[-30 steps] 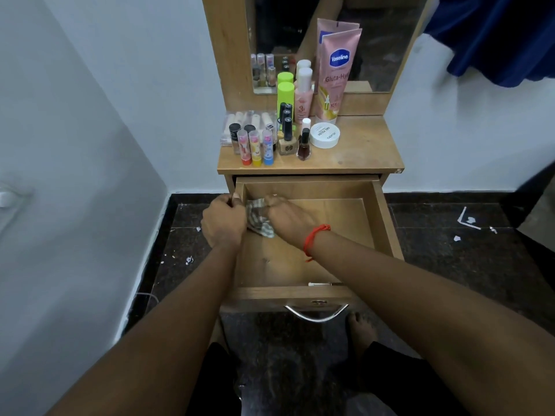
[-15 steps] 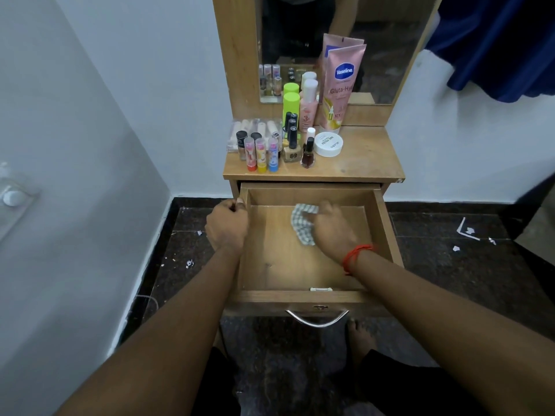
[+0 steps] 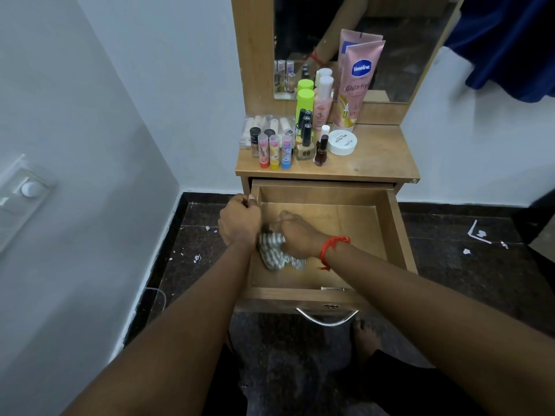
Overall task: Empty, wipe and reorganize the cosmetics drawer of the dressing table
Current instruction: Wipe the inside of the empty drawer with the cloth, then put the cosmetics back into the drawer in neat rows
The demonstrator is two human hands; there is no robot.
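Note:
The wooden drawer [image 3: 399, 232] of the dressing table stands pulled out, its floor bare apart from the cloth. My right hand [image 3: 297, 235] grips a grey-and-white striped cloth [image 3: 273, 250] and presses it on the drawer floor near the left wall. My left hand [image 3: 238, 222] curls over the top of the drawer's left wall at its back corner. The cosmetics stand on the tabletop [image 3: 384, 157]: three lip balm sticks [image 3: 274, 151], nail polish bottles [image 3: 306, 142], a white jar [image 3: 342, 142], a green bottle [image 3: 304, 103], a pink bottle [image 3: 322, 100] and a pink Vaseline tube [image 3: 357, 82].
A mirror [image 3: 399, 40] rises behind the tabletop. The drawer's metal handle [image 3: 327, 318] juts toward me above my bare foot [image 3: 365, 337]. White walls close in at the left and back. Paper scraps [image 3: 477, 234] lie on the dark floor. A blue cloth [image 3: 510, 40] hangs at upper right.
My right hand swept the cloth from the drawer's left side to the middle, then back to the left wall and slightly nearer me. My left hand stayed on the drawer's left wall.

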